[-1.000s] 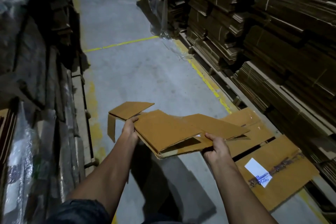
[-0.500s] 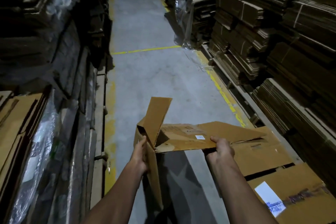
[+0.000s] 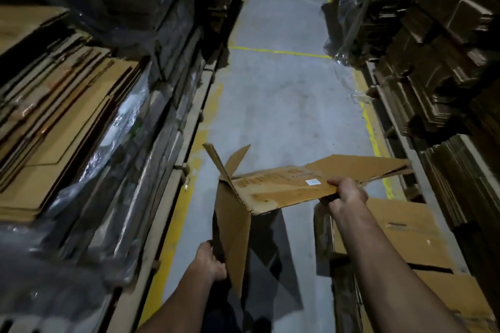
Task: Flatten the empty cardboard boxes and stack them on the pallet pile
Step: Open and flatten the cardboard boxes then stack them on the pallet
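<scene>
Cardboard box (image 3: 284,186) half-collapsed, held in mid-air over the aisle floor (image 3: 284,105), long axis running left-right. Right hand (image 3: 347,193) grips its near edge up high; left hand (image 3: 211,262) grips the drooping panel lower down, nearer the left-side stack (image 3: 54,127).

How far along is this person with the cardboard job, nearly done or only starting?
Partway, as far as one view shows. Done: flattened sheets lie stacked on the left pile and some on the floor at the right. In hand: one box, half collapsed, its side panel hanging down, gripped by the left hand and right hand. Left: press it flat and stack it.
</scene>
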### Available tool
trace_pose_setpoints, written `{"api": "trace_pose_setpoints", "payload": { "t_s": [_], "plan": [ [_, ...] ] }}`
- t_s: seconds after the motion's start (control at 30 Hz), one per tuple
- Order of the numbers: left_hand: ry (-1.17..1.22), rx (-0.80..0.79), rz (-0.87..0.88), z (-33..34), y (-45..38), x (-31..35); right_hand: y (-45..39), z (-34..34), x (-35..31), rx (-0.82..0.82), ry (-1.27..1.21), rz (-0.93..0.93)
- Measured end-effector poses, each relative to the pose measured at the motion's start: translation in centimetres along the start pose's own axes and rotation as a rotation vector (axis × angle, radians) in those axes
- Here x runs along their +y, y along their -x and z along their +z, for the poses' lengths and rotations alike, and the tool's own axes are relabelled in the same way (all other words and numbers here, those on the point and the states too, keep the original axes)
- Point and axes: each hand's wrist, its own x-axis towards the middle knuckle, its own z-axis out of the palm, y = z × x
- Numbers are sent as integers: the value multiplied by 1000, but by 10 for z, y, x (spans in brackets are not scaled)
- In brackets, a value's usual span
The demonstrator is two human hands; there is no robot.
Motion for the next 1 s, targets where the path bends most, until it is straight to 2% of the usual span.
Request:
{"api": "trace_pose_setpoints", "payload": {
  "t_s": [0.07, 0.23, 0.3, 0.43, 0.6, 0.73, 0.83, 0.9, 1.0],
  "plan": [
    [86, 47, 7, -19, 0, -9, 2, -8, 4, -30, 82, -27],
    [213, 16, 69, -61, -1, -19, 2, -24, 11, -106, 313, -112],
    [159, 54, 105, -69, -10, -19, 1, -31, 18, -125, 390, -133],
    [-29, 2, 90, -65, -21, -21, -10, -55, 41, -110, 451, -121],
    [-435, 98, 55, -57, -12, -26, -23, -77, 65, -47, 403, -67],
    [-575, 203, 80, -58, -9, -18, -23, -84, 86, -8, 363, 3],
    [-667, 299, 143, -70, -44, -8, -24, -87, 99, 22, 313, 34],
    [-658, 337, 162, -77, -51, -7, -25, -89, 104, 28, 292, 50],
    [-615, 342, 273, -69, -19, -9, -28, -98, 107, 38, 211, 76]
  ]
}}
